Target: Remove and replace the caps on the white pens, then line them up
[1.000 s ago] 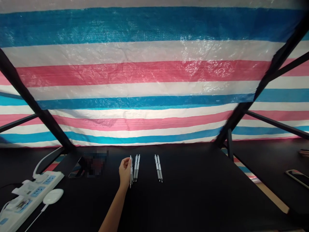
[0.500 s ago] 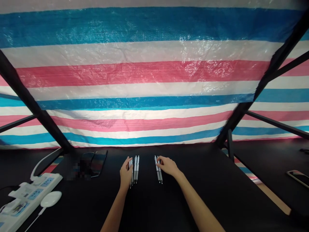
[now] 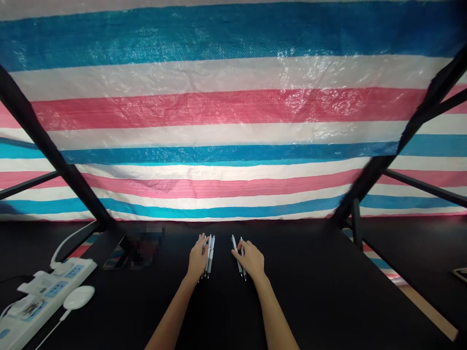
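Several white pens with grey lower parts (image 3: 212, 253) lie side by side on the black table, tips toward me. My left hand (image 3: 197, 257) is closed over the left side of this group, thumb across the pens, partly hiding them. To the right lies a second group, with two pens showing. Its left pen (image 3: 234, 242) slants slightly, its top apart from the other one. My right hand (image 3: 252, 258) is closed with thumb and fingertips around the right pen (image 3: 244, 273) of that pair; the hand hides part of its barrel.
On the left are a white power strip (image 3: 69, 282) with plugs, a round white charger (image 3: 79, 297) on a cable, and a dark phone (image 3: 117, 254). Black frame bars (image 3: 379, 180) rise at both sides before a striped tarp (image 3: 219, 109). Another phone (image 3: 460, 274) lies far right.
The tops of the two right pens have spread apart. My right hand has shifted, its forearm now more upright. My left hand reaches further over its pens. The view has turned slightly.
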`<state>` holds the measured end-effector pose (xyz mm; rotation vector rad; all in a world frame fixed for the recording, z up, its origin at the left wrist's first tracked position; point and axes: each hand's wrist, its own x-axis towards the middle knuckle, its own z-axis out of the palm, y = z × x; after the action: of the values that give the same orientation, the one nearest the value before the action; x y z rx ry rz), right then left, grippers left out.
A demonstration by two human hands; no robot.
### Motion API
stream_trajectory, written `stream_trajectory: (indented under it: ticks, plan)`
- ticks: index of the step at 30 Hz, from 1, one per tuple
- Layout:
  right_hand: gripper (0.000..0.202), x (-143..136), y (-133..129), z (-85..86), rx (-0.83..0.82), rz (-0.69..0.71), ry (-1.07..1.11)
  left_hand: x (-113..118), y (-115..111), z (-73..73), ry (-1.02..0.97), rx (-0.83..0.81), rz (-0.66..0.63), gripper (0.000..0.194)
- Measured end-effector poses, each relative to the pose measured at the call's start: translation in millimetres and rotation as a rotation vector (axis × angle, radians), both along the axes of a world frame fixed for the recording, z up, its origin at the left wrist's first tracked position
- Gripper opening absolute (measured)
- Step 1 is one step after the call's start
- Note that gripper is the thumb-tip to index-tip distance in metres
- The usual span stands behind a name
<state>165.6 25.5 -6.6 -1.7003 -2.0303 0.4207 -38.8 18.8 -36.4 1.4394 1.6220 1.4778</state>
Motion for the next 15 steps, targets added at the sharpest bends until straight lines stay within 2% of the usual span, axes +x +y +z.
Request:
stream_trajectory:
  ticks: [5, 11, 15]
  plan:
    - [0.018, -3.1, -4.2, -7.0, 0.002, -0.085, 0.102, -0.5, 3.4, 0.3, -0.04, -0.003, -0.038, 0.03]
    - [0.023, 2.6, -2.6, -5.1, -0.017, -0.081, 0.295, 1.5, 4.3, 1.9, -0.01, -0.048, -0.055, 0.037]
    - [0.03, 8.4, 1.6, -9.2, 0.009, -0.078, 0.562, 2.8, -0.2, 8.5, -0.012, -0.041, -0.065, 0.038]
